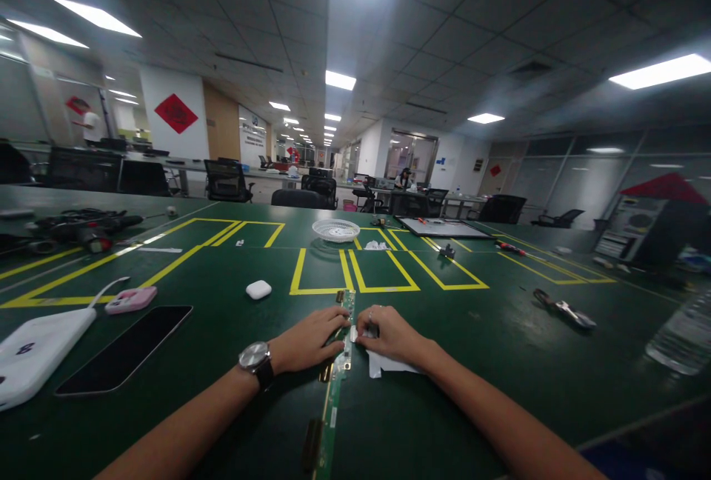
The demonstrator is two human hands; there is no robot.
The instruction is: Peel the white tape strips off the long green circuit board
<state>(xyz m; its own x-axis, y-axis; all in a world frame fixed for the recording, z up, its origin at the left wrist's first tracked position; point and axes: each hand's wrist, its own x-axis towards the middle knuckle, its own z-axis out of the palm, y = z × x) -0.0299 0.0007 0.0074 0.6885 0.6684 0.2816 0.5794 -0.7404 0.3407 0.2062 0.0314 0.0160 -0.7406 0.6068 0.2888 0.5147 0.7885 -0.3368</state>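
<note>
A long, narrow green circuit board point(332, 421) lies lengthwise in front of me, with dark connector parts along its left edge. My left hand point(312, 338), with a wristwatch point(255, 358) on its wrist, holds the board steady from the left, thumb and fingers at its edge. From the right, my right hand point(389, 333) pinches a small white piece point(354, 334) against the board's right edge; what the piece is cannot be made out. Partly beneath that hand lies white paper or tissue point(389, 364).
To the left are a black phone point(125, 350), a white power bank point(44, 350), a pink case point(131, 300) and a white earbud case point(258, 290). Ahead stands a white basket point(336, 230). Pliers point(563, 310) and a water bottle point(682, 335) are at right.
</note>
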